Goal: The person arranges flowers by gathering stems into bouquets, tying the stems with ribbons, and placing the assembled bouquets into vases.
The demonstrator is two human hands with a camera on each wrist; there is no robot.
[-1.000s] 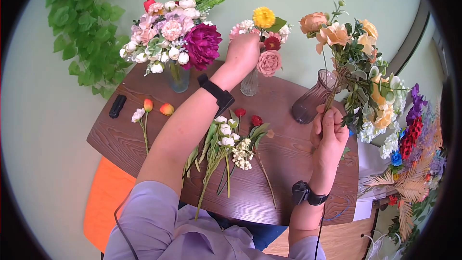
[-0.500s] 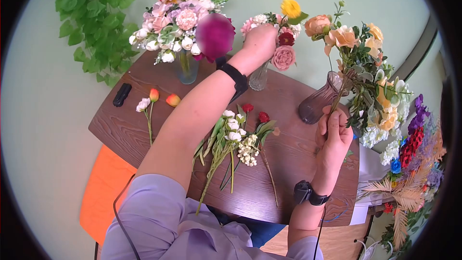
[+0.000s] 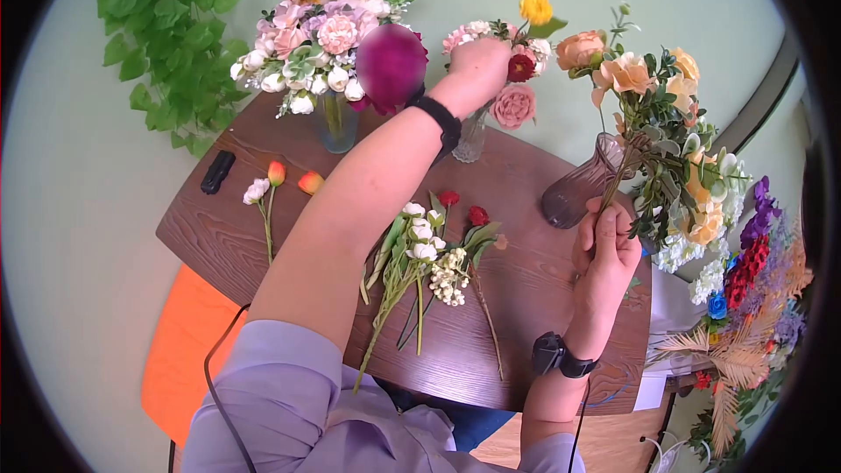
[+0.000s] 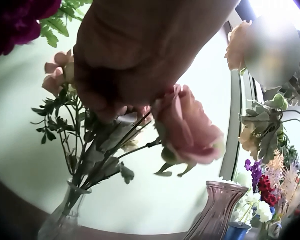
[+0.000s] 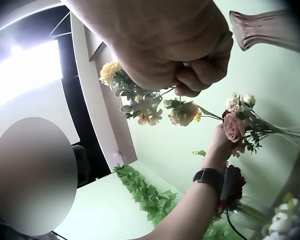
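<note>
My left hand (image 3: 480,68) has its fingers curled among the flowers of a small clear glass vase (image 3: 470,142) at the back of the table. From it a yellow flower (image 3: 535,9) sticks up on its stem, beside a dark red bloom (image 3: 520,67); the fingertips are mostly hidden. A dusty pink rose (image 4: 187,127) hangs just beside this hand in the left wrist view. On the right, my right hand (image 3: 609,250) grips the stems of a bunch of peach and yellow flowers (image 3: 629,73), held above the table near a purple ribbed vase (image 3: 574,197).
A large mixed bouquet (image 3: 337,35) stands in a bluish glass vase (image 3: 337,127) at the back left. Loose white flowers (image 3: 423,250), red blooms (image 3: 477,215) and orange tulips (image 3: 277,173) lie on the table (image 3: 534,307). More flowers (image 3: 746,258) crowd the right side.
The yellow flower and my left hand have shifted right and slightly up relative to the small vase. My right hand keeps its grip on the peach bunch. The head view has shifted a little.
</note>
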